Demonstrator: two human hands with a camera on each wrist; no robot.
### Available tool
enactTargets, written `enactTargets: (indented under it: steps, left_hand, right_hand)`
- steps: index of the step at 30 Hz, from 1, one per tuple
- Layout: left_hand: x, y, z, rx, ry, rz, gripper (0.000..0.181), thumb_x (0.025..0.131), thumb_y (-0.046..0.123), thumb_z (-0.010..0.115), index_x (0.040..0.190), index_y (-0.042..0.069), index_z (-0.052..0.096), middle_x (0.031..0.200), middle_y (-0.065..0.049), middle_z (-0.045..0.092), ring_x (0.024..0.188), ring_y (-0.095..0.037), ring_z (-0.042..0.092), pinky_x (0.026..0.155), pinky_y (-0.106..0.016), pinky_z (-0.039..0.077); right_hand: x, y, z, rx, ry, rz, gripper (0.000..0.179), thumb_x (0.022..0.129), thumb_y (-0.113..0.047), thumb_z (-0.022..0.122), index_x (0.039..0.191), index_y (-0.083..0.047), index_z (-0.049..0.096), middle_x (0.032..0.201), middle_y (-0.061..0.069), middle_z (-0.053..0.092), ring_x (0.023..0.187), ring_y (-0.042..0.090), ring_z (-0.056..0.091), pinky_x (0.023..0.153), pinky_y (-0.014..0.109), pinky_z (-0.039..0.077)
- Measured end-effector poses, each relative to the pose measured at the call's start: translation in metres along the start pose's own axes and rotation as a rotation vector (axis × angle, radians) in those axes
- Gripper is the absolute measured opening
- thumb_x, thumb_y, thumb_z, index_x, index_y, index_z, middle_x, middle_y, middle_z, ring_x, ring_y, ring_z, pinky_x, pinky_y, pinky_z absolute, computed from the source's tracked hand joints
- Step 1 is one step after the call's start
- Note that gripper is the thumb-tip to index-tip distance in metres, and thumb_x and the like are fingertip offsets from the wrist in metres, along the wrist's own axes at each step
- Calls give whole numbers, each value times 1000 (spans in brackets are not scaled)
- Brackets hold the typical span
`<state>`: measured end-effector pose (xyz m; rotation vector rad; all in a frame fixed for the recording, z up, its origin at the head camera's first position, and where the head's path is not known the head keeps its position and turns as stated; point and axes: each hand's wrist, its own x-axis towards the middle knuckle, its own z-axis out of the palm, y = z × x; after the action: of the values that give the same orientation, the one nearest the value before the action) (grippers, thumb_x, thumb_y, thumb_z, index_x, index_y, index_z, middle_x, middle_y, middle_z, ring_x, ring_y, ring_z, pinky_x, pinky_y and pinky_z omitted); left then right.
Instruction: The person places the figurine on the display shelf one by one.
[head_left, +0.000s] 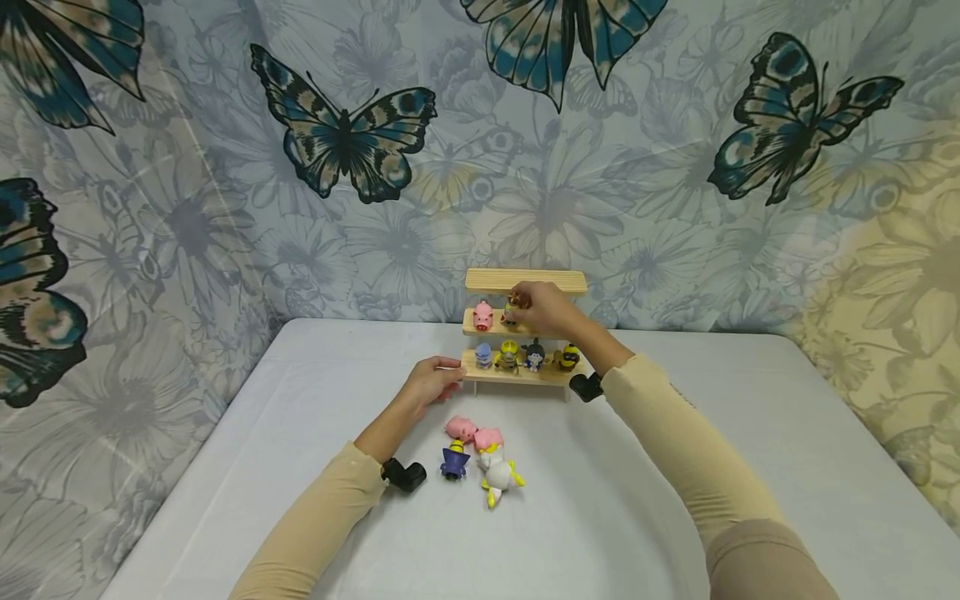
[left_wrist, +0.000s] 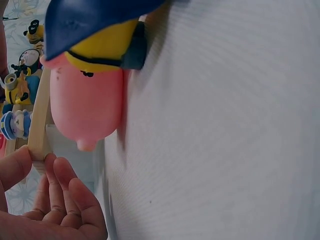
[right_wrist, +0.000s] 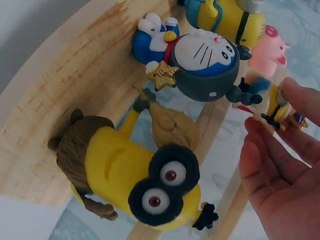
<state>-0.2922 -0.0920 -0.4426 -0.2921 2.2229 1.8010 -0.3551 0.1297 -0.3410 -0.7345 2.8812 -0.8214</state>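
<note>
A three-tier wooden display shelf [head_left: 525,280] stands against the back wall. My left hand [head_left: 431,381] pinches the left end of its lowest tier, seen closely in the left wrist view. Over the middle tier, my right hand [head_left: 546,308] holds a small yellow minion figure [right_wrist: 276,105] between thumb and fingers. A pink pig figure [head_left: 483,316] is just left of it on that tier. Along the lowest tier stand a blue-capped figure [head_left: 483,357], a minion with a silver goggle [head_left: 507,356], a Doraemon figure [right_wrist: 202,60] and a brown-clad minion [right_wrist: 135,170] with a drumstick.
On the white tabletop [head_left: 360,533] in front of the shelf lie two pink pig figures [head_left: 460,428], a minion in a dark blue cape [head_left: 453,462] and a white figure with yellow parts [head_left: 497,473]. Butterfly-patterned cloth [head_left: 525,183] covers the walls behind.
</note>
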Motion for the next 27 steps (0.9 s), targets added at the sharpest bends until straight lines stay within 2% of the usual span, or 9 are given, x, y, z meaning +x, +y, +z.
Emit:
enactTargets:
  steps: [5, 10, 17, 21, 27]
  left_hand:
    - [1, -1, 0, 2, -3, -1, 33, 94, 22, 65, 123, 9, 61, 101, -7, 71, 75, -12, 61, 62, -23, 45]
    - [2, -2, 0, 3, -3, 6, 32, 94, 22, 65, 122, 8, 61, 99, -6, 71, 74, -11, 60, 62, -23, 45]
    - [0, -2, 0, -12, -8, 0, 30, 94, 22, 65, 121, 9, 62, 99, -5, 72, 75, -11, 61, 62, -24, 45]
    - [1, -2, 0, -9, -1, 5, 30, 94, 22, 65, 121, 9, 62, 96, -4, 71, 74, -11, 61, 62, -23, 45]
    - [1, -1, 0, -3, -3, 3, 32, 94, 22, 65, 123, 9, 62, 96, -3, 71, 74, -10, 61, 62, -23, 45]
  right_hand:
    - [-1, 1, -2, 10, -3, 23, 48, 94, -22, 66, 134, 2, 53, 124, 21, 63, 114, 35, 60, 97, 47, 49]
    - [-3, 2, -8, -27, 17, 12, 49, 93, -25, 66, 133, 1, 54, 122, 22, 64, 112, 35, 61, 95, 48, 49]
    - [-15, 2, -24, 5, 167, -20, 39, 92, -20, 66, 124, 2, 61, 112, 23, 66, 100, 35, 61, 87, 48, 49]
    - [-27, 0, -29, 21, 206, -61, 33, 94, -18, 63, 119, 3, 64, 112, 22, 66, 101, 36, 60, 87, 48, 49]
    - [-49, -3, -19, -98, 230, -166, 23, 92, -16, 66, 108, 0, 70, 103, 16, 69, 96, 31, 61, 83, 45, 50]
